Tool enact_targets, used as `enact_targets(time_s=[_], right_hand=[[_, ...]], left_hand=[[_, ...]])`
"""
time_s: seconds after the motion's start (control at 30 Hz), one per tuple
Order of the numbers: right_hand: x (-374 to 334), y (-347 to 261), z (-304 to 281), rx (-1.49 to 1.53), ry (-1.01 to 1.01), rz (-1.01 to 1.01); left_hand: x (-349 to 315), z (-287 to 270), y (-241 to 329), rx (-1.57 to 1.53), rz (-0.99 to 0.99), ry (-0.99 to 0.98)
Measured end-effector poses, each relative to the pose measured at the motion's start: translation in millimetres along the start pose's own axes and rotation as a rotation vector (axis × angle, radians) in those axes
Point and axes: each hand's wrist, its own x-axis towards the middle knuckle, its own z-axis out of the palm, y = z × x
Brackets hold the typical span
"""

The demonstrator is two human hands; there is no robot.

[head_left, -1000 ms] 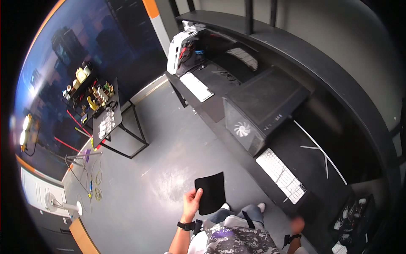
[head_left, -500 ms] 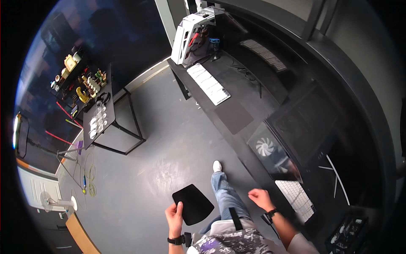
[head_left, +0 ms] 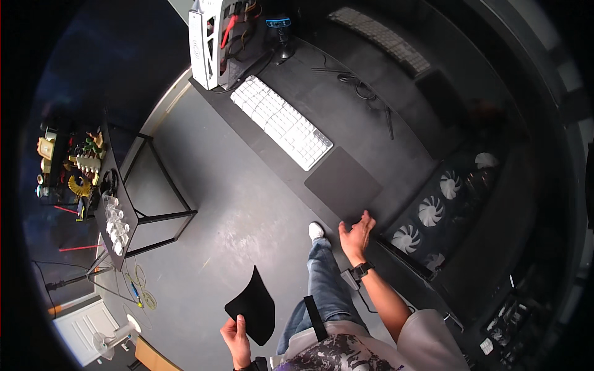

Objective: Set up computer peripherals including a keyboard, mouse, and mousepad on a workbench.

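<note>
Black mouse pad (head_left: 253, 306) hangs over the grey floor (head_left: 229, 210), pinched in the left hand (head_left: 236, 337); the right hand (head_left: 356, 234), open and empty, reaches beside the table (head_left: 346, 117) edge.

The mat (head_left: 255, 307) in the left hand (head_left: 237, 334) looks thin, matt black and flexible, like rubber or cloth. The pad (head_left: 342, 183) on the table (head_left: 346, 117) is matt dark grey. The keyboard (head_left: 281, 121) is white plastic. The floor (head_left: 235, 210) is smooth grey, scuffed.
</note>
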Motion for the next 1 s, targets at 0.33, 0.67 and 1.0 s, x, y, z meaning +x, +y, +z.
enact_targets(time_s=[0.33,0.67,1.0], right_hand=[[64.2,33.2,33.9,0.277,0.197,0.42],[108.3,-30.6,39.6,0.092,0.138,0.707],[49.0,-93.9,-9.9,-0.107,0.218,-0.515]], left_hand=[[63.4,-2.7,24.1,0.024,0.048,-0.13],[94.3,-15.1,20.1,0.029,0.112,-0.171],[79.0,-34.8,12.1,0.027,0.096,-0.128]])
